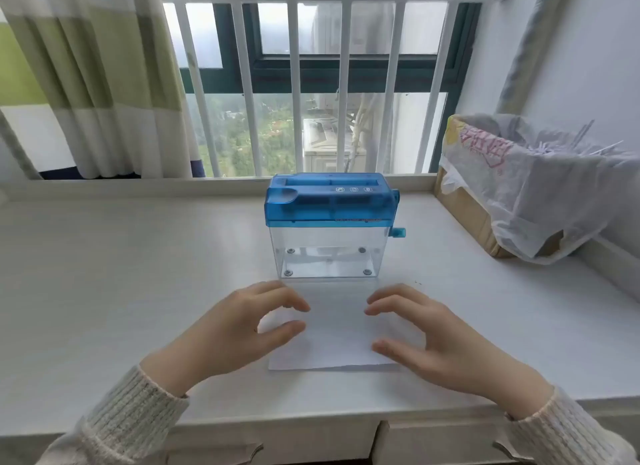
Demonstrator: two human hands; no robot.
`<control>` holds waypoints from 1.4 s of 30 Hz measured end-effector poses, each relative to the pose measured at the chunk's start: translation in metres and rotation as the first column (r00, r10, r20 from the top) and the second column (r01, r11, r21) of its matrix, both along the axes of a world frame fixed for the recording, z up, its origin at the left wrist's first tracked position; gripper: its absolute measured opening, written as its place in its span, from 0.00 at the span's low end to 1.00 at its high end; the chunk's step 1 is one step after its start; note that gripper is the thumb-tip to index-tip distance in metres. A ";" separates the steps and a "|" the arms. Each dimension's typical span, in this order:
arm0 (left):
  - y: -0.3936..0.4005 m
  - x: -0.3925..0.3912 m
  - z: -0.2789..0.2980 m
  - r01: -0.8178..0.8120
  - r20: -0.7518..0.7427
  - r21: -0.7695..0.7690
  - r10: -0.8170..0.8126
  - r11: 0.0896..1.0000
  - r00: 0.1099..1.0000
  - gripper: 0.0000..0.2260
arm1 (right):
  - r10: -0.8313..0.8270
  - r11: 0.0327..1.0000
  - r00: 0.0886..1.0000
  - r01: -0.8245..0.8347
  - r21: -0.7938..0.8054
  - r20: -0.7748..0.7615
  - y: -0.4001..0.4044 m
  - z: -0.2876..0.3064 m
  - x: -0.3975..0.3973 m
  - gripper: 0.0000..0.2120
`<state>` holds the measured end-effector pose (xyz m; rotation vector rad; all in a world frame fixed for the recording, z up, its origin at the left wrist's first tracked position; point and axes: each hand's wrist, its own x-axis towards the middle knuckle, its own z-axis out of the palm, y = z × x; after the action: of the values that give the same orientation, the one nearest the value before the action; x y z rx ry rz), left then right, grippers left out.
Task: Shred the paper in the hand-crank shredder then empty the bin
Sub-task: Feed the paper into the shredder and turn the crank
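The paper [334, 329] lies flat on the bench [121, 274], long axis toward the shredder [329, 222] at 12 o'clock. It is flanked by the left hand [242, 329] and right hand [429, 336], both loosely curled, holding nothing, equally near.

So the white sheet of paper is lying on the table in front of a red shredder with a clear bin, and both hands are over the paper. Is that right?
Not quite: the shredder is blue on top, not red, as the head view shows. The rest holds: its bin is clear, the white sheet of paper lies on the table in front of it, and the left hand and right hand are over the paper.
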<state>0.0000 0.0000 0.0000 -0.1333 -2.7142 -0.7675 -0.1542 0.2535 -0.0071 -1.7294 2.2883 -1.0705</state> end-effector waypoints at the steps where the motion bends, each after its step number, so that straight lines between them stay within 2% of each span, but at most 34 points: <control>1: 0.001 -0.001 -0.003 0.013 0.002 -0.033 -0.013 0.999 1.000 0.13 | 0.003 1.000 1.000 -0.003 0.020 -0.014 0.000 -0.002 0.000 0.20; 3: 0.003 -0.002 -0.005 0.024 0.025 -0.102 -0.021 0.994 0.999 0.14 | -0.003 0.997 0.998 0.008 0.077 -0.068 0.001 -0.004 0.000 0.21; 6: 0.004 -0.002 -0.012 0.043 0.035 -0.104 -0.039 0.994 0.999 0.17 | 0.008 0.991 0.994 0.007 0.133 -0.112 0.000 -0.010 0.000 0.24; 14: 0.006 -0.001 -0.021 0.068 0.046 -0.093 -0.064 0.993 0.997 0.14 | -0.007 0.991 0.991 0.025 0.132 -0.137 0.000 -0.017 -0.002 0.21; 22: 0.008 -0.001 -0.021 0.055 0.040 -0.167 -0.049 0.984 0.998 0.20 | -0.055 0.998 0.991 0.059 0.027 -0.120 -0.005 -0.019 -0.003 0.22; 25: 0.010 -0.002 -0.024 0.037 0.014 -0.194 -0.034 0.980 0.999 0.19 | -0.082 0.996 0.987 0.076 -0.043 -0.140 -0.007 -0.020 -0.003 0.21; 29: 0.011 -0.003 -0.028 0.015 -0.031 -0.154 -0.020 0.988 0.999 0.19 | -0.125 0.989 0.972 0.106 -0.100 -0.200 -0.010 -0.017 -0.002 0.18; 34: 0.013 -0.004 -0.028 0.039 -0.103 -0.149 -0.055 0.988 0.993 0.16 | -0.131 0.984 0.971 0.103 -0.144 -0.198 -0.012 -0.014 -0.001 0.19; 42: 0.015 -0.004 -0.026 0.023 -0.159 -0.113 -0.041 0.993 0.986 0.20 | -0.186 0.955 0.979 0.160 -0.249 -0.083 -0.012 -0.015 0.002 0.19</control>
<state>-0.0038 0.0145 -0.0255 -0.2532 -2.6061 -0.5868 -0.1521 0.2414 -0.0219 -1.7292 2.5064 -1.3730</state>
